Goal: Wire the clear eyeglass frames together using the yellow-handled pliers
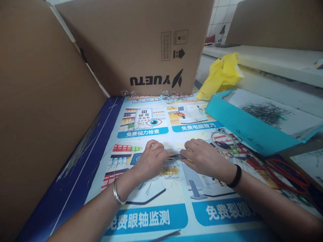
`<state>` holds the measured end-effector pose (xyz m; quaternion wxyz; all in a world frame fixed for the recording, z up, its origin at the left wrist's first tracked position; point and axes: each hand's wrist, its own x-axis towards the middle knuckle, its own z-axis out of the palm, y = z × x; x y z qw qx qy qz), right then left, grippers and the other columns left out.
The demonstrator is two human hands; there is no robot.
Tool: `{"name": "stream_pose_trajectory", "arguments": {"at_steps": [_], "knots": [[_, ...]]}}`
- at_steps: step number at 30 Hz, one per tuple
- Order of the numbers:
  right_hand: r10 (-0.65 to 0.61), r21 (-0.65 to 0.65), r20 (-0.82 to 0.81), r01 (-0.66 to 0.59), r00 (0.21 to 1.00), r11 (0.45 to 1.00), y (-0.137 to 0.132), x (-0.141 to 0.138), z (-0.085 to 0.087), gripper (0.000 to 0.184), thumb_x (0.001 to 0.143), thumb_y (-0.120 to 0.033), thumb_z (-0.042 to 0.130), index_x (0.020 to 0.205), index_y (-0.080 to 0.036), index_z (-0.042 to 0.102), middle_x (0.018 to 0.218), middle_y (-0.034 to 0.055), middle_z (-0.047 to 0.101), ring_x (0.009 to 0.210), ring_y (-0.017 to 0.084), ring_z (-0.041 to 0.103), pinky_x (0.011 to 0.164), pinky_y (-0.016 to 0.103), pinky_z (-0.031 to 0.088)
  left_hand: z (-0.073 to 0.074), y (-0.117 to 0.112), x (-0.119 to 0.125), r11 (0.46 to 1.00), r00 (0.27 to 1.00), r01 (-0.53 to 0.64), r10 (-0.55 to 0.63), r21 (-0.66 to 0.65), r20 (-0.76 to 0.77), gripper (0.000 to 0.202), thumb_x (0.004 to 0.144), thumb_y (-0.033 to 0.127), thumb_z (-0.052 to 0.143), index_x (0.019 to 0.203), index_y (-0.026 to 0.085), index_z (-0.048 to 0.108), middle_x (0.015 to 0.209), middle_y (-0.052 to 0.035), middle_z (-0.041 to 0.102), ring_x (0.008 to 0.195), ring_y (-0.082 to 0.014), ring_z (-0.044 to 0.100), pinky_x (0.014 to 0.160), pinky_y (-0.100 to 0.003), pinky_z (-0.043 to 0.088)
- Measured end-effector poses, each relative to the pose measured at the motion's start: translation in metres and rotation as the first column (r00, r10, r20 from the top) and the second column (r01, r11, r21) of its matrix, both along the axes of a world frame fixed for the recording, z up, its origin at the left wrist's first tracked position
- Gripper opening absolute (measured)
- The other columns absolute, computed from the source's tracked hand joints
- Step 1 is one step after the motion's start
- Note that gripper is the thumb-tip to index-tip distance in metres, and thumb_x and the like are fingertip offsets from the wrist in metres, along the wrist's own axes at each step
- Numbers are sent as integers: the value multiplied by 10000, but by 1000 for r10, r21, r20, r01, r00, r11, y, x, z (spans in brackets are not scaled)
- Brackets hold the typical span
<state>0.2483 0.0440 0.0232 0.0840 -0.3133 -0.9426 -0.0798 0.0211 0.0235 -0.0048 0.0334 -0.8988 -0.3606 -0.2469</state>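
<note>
My right hand (pixel 199 156) is closed around pliers (pixel 178 156) with yellow on the handles. Their dark metal jaws point left and reach the fingertips of my left hand (pixel 154 157). That left hand is closed in a pinch; what lies between its fingers is too small and covered to make out. Just below the jaws, thin loose wires (pixel 174 172) curl over the printed sheet (pixel 176 198). More fine wire pieces (pixel 148 185) lie beneath my left wrist.
Cardboard panels (pixel 121 43) stand at the back and left, with tangled wire (pixel 169 96) along the base. On the right are a blue box (pixel 234 122) holding many thin dark wires (pixel 264 114), a yellow bag (pixel 220 75), a pale coil (pixel 223 148) and a red cable coil (pixel 285 178).
</note>
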Motion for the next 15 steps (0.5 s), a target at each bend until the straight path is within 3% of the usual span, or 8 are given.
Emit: {"name": "stream_pose_trajectory", "arguments": {"at_steps": [6, 15], "knots": [[-6, -18, 46, 7, 999, 1000, -1, -1, 5, 130, 865, -312, 527, 833, -207, 597, 823, 57, 552, 787, 208, 472, 678, 316, 280, 0, -1, 0, 999, 999, 35, -36, 22, 17, 174, 820, 50, 478, 916, 171, 556, 754, -32, 582, 839, -191, 488, 819, -375, 359], [-7, -48, 60, 10, 998, 999, -2, 0, 3, 161, 886, -335, 484, 832, -213, 575, 830, 56, 548, 792, 209, 477, 662, 312, 285, 5, -2, 1, 996, 996, 78, -80, 48, 38, 153, 826, 40, 456, 874, 159, 539, 742, -37, 579, 825, -190, 489, 800, -378, 373]]}}
